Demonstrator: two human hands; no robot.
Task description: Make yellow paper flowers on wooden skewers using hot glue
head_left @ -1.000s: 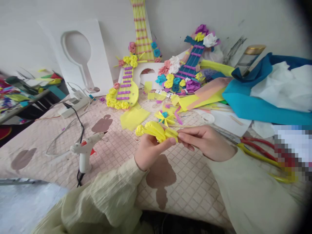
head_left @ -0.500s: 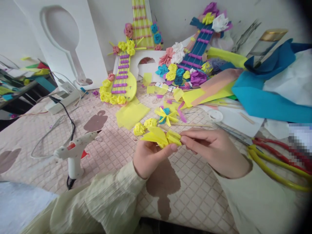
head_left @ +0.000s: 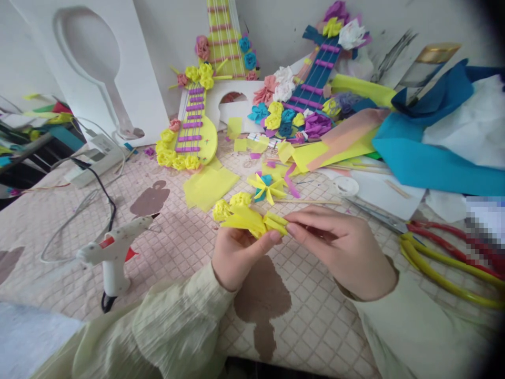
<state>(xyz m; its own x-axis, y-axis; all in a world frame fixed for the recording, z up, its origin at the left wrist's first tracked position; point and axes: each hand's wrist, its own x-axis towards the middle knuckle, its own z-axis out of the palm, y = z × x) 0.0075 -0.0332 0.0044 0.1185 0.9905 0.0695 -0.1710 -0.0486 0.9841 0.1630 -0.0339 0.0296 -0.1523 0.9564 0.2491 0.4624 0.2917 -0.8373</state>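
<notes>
And both hands are on it: the left hand [head_left: 236, 258] cradles the folded yellow crepe paper [head_left: 248, 219], thumb pressed over its near edge, while the right hand [head_left: 347, 247] pinches its right end between thumb and fingers, so neither grip has let go over the last second. The paper is held up over the near middle of the bench [head_left: 315, 316], a loose flap fanning out leftward. What has shifted is that flap: a second ago the held piece hid most of the gap to the two yellow paper roses [head_left: 240, 199] behind, and now it reads as separate from them. The camera has swung too, bringing the hot glue gun [head_left: 114, 258] and scissors [head_left: 408, 229] lower in view, both apart from the fingers. For the work in hand, that looks like small finger adjustments, with the piece, by my reckoning, unfinished.
</notes>
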